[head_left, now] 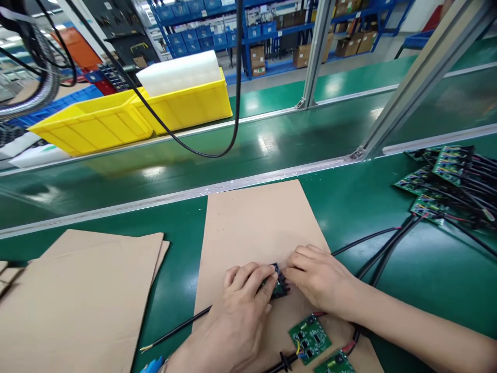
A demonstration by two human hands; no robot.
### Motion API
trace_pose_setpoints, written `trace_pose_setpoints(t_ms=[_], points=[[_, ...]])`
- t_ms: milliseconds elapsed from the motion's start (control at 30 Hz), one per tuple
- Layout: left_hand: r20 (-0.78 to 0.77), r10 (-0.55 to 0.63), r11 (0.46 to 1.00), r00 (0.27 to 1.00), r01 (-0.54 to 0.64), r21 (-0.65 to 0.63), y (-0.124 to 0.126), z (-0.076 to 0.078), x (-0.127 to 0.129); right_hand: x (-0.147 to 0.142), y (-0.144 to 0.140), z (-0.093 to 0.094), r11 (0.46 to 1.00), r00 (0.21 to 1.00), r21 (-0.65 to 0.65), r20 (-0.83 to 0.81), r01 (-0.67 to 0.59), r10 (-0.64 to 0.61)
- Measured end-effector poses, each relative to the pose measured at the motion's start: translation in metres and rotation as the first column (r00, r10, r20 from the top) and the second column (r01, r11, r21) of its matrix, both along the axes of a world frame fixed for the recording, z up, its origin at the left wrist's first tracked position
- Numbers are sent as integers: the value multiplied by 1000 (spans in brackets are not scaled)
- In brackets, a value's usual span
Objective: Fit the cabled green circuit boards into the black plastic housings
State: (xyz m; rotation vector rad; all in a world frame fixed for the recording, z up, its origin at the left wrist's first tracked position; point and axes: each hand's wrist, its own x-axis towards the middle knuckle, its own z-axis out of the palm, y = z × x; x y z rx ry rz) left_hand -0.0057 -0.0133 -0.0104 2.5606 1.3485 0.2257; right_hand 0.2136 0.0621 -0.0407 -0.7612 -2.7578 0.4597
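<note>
Hands meet at the lower middle of the frame over a tall sheet of brown cardboard [256, 223] lying on the green work surface [427, 269]. The left hand [236, 305] curls its fingers around a small dark electronic part with a blue edge [277, 282], and the right hand [316, 277] pinches the same part from the other side with bent fingertips. So little of the part shows between the fingers that its long axis and facing cannot be told.

Nearer the bottom edge lie two small green circuit boards [309, 339], each wired to black cables [380, 254] that run up and right. A thin black wire with a bare tip [174, 331] stretches down-left from under the left hand. At lower left rest more flat brown cardboard sheets [81, 295].

At right centre, a heap of green circuit boards with black leads [442, 181] sits on the surface. Beyond the green conveyor belt [272, 140], in the upper left, stand two yellow plastic bins [116, 119]; the right one holds a white foam block [178, 72], while the left one's contents are not visible. Blue shelving with bins and cardboard boxes [264, 36] fills the top.
</note>
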Motion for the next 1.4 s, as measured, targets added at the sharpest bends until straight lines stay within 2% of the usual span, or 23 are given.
trace_pose_setpoints(t_ms=[67,167,367,467,533,600,667,767,867,1000,1133,1200,1300,1400], points=[[45,36,999,998,-36,-15,-5,5,-3,2,2,3,998,999,-58,-44,22,-24],[49,54,998,997,-56,26,-15,4,0,5,3,8,992,998,-119,-57,30,-37],[-76,103,979,992,-88,182,-21,-13,17,4,-1,11,989,998,-145,-45,39,-46],[-110,93,954,990,-57,293,-19,-24,20,2,-2,10,989,998,-139,-37,45,-51],[-145,69,949,987,-20,315,-17,-24,22,0,-2,8,992,999,-120,-29,39,-43],[-172,37,958,984,15,288,-13,-18,22,-1,-2,6,995,999,-97,-21,29,-31],[-158,10,981,987,22,195,-8,-6,19,-1,-2,4,996,999,-88,-26,22,-25],[-24,3,999,1000,-1,53,-3,12,5,2,-2,4,994,998,-107,-65,19,-26],[115,84,994,990,-91,58,-6,17,-18,7,0,4,991,994,-132,-104,2,-15],[203,235,967,951,-249,47,-17,6,-42,11,2,8,980,984,-201,-174,-3,-33],[256,283,959,924,-280,-52,-19,-9,-46,-4,5,22,959,971,-284,-226,7,-74],[286,290,957,913,-275,-91,-15,-14,-44,-22,9,32,960,986,-279,-159,7,-53],[310,303,953,901,-280,-119,-10,-18,-41,-58,21,44,969,999,-248,36,-17,27],[321,308,951,896,-282,-126,-7,-22,-39,-88,31,50,964,955,-254,262,-72,140]])
